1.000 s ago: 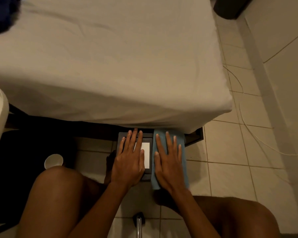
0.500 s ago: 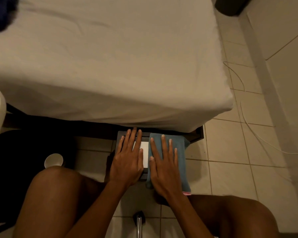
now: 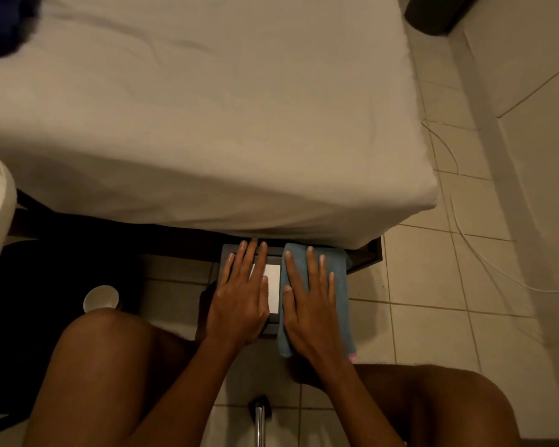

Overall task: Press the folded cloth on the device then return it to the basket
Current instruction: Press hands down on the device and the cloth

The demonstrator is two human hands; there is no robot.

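Blue cloth point(image 3: 339, 279) lies over the right part of the dark device point(image 3: 273, 285), under the flat, spread-fingered right hand point(image 3: 309, 304). Left hand point(image 3: 239, 301), fingers extended, covers the device's left; its far edge hides beneath the bed point(image 3: 207, 124).

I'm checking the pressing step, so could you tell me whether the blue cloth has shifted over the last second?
Yes: the cloth slid left with the right hand, now overlapping the device's right edge.

Dim, warm yellowish light. The bed point(image 3: 207, 108) top is the brightest area; deep shadow fills the space beneath it and the lower left. Wide-angle bending curves the edges. Slightly soft, grainy, no glare.
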